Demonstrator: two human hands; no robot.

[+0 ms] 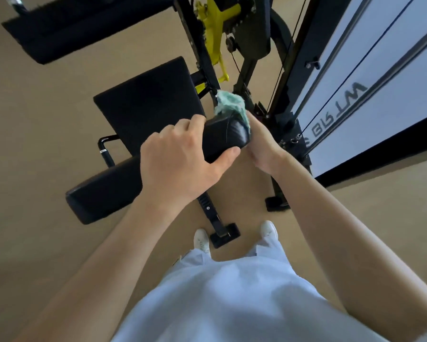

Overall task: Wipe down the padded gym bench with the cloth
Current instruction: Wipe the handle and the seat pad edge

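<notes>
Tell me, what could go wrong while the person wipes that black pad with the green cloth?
The fluffy green cloth bunches at the end of the long black padded roller, right beside thin black cables and the black metal frame. It might snag there. The right hand works close to those parts and could get bumped or pinched. The left hand only steadies the pad from above, so its grip might slip.
</notes>
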